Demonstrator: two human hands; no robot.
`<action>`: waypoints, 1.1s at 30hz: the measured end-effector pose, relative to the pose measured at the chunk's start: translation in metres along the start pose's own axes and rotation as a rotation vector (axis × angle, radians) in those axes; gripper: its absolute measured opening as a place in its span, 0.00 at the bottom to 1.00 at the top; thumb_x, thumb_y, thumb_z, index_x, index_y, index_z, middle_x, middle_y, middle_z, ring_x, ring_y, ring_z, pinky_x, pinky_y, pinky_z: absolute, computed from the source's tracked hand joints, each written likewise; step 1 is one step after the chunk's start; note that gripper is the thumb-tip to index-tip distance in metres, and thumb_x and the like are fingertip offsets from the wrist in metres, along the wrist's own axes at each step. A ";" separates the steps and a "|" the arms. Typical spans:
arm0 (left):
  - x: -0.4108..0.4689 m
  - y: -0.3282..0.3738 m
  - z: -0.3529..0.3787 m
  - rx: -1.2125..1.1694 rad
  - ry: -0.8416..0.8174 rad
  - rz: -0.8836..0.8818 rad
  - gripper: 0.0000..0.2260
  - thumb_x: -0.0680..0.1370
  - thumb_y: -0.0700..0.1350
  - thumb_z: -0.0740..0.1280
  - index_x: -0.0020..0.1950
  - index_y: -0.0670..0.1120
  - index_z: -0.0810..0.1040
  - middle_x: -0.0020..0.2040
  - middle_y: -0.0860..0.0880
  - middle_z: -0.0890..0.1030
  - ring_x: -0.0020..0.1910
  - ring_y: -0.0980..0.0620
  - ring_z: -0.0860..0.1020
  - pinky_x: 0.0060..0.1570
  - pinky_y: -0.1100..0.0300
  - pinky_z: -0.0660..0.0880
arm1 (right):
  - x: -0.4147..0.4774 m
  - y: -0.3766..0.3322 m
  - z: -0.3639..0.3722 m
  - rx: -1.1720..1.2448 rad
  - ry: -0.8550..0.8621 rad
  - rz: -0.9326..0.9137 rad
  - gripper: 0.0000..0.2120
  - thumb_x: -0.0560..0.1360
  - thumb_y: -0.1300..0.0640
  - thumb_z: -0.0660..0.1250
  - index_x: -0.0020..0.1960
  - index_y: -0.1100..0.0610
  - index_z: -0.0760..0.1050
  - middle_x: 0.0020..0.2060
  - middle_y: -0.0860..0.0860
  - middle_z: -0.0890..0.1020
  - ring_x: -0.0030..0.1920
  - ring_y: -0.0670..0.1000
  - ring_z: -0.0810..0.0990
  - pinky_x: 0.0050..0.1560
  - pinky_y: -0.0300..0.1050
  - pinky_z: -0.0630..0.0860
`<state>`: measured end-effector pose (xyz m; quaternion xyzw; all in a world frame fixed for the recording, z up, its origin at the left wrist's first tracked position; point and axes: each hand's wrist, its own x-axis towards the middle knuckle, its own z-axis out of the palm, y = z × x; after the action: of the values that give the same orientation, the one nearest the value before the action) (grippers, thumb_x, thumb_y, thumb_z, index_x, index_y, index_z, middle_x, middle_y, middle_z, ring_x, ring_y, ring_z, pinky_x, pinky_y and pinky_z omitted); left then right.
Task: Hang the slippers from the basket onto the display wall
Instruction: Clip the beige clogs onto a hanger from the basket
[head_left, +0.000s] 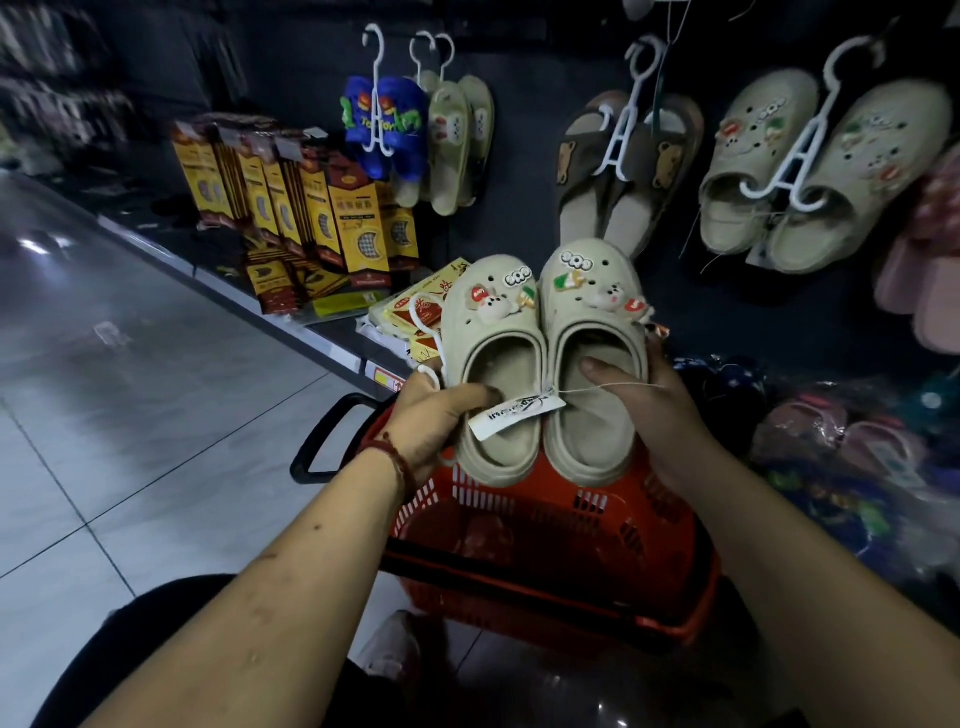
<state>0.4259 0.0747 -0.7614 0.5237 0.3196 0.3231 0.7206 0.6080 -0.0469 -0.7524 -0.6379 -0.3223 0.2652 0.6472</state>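
Beige clog slippers (545, 364) with cartoon charms are held as a pair, side by side and toes up, just above the red basket (545, 519) and near the dark display wall (524, 156). The left clog is gripped by the left hand (436, 415), its thumb curled over the heel rim. The right clog is gripped by the right hand (660, 415), with the thumb pressed inside the footbed. A white hanger (418, 322) is partly seen behind the left clog, apparently pinned by the same fingers. A paper tag (514, 413) on a string is stretched between the two clogs. A clog could be dropped back into the basket if either grip were shifted to fit the hanger, and the string could be snagged or snapped if the pair were pulled apart.
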 end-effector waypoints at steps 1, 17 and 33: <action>-0.001 0.000 0.001 0.004 -0.005 -0.003 0.24 0.68 0.31 0.75 0.62 0.40 0.74 0.53 0.36 0.84 0.52 0.34 0.83 0.53 0.34 0.79 | -0.001 0.000 0.000 0.022 -0.031 0.018 0.17 0.70 0.56 0.77 0.57 0.46 0.79 0.50 0.47 0.86 0.52 0.50 0.85 0.52 0.46 0.78; -0.004 -0.005 0.010 0.116 -0.007 0.153 0.23 0.71 0.29 0.73 0.63 0.42 0.73 0.53 0.41 0.85 0.50 0.40 0.85 0.52 0.43 0.82 | -0.013 0.008 0.020 -0.327 0.245 -0.180 0.66 0.50 0.35 0.83 0.78 0.49 0.53 0.71 0.45 0.71 0.70 0.44 0.70 0.71 0.48 0.69; 0.001 0.002 0.007 -0.003 -0.092 0.095 0.30 0.70 0.43 0.79 0.69 0.41 0.70 0.59 0.40 0.83 0.58 0.38 0.82 0.63 0.38 0.75 | 0.000 0.004 0.022 -0.285 0.419 -0.235 0.60 0.46 0.28 0.79 0.73 0.42 0.59 0.70 0.47 0.71 0.70 0.49 0.71 0.70 0.53 0.70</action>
<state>0.4317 0.0724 -0.7583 0.5514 0.2607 0.3330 0.7191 0.5916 -0.0325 -0.7572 -0.7217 -0.2874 0.0027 0.6298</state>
